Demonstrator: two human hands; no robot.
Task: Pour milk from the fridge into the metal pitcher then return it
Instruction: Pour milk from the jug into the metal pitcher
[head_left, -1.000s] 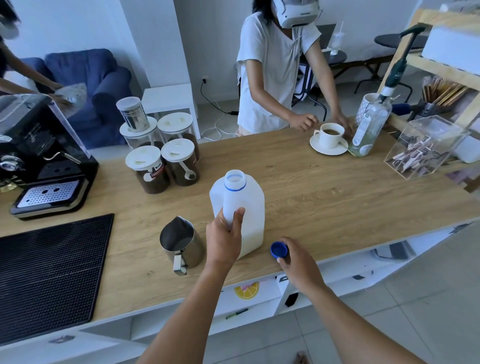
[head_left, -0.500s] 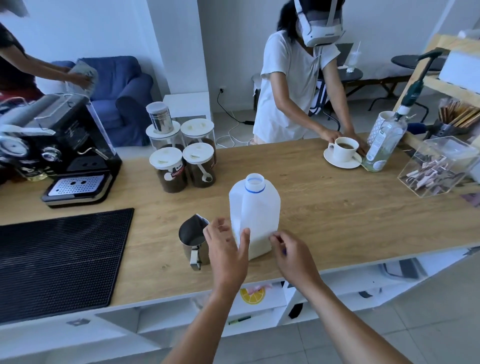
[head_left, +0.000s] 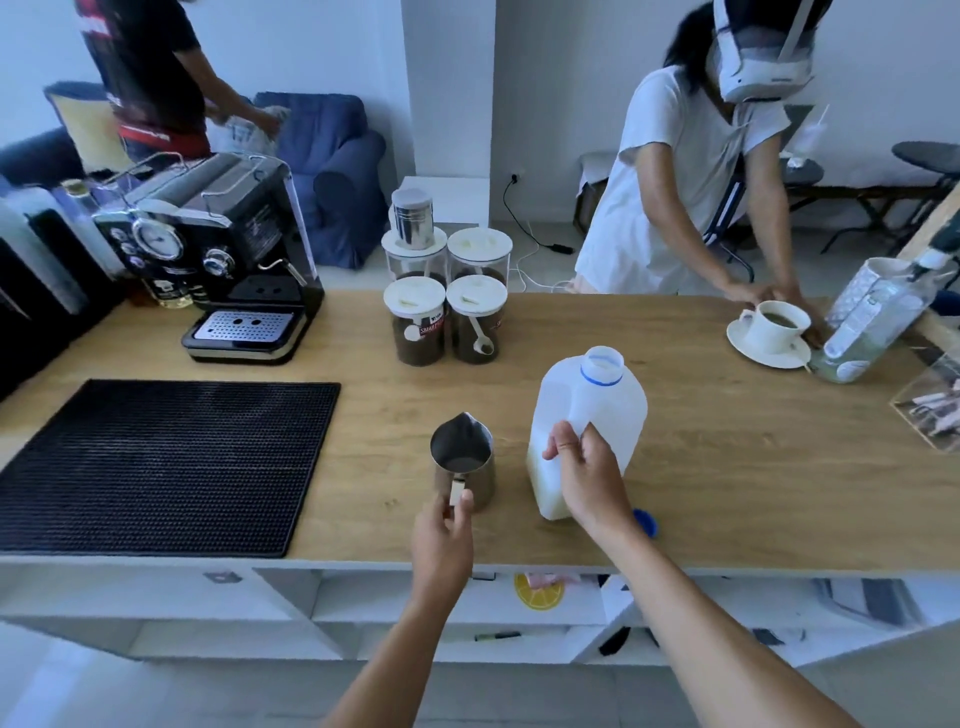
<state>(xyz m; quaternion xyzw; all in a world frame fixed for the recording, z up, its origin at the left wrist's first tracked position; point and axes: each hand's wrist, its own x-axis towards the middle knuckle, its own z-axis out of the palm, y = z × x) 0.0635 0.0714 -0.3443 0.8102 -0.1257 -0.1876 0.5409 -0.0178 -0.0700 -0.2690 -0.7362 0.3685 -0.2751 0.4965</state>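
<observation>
A translucent milk jug (head_left: 597, 410), uncapped and about a third full, stands upright on the wooden counter (head_left: 727, 457). My right hand (head_left: 584, 475) grips its handle side. Its blue cap (head_left: 645, 521) lies on the counter behind my right wrist. Left of the jug stands the metal pitcher (head_left: 464, 462), open and dark inside. My left hand (head_left: 444, 540) pinches the pitcher's handle from the near side.
A black ribbed mat (head_left: 156, 462) covers the near left. An espresso machine (head_left: 223, 260) and several coffee jars (head_left: 444, 312) stand behind. A person across the counter holds a cup on a saucer (head_left: 774, 332) beside a glass bottle (head_left: 867, 322). A clear box (head_left: 935, 410) is far right.
My left hand left the jug and took the pitcher's handle. My right hand put the blue cap down and gripped the jug. The view shifted left.
</observation>
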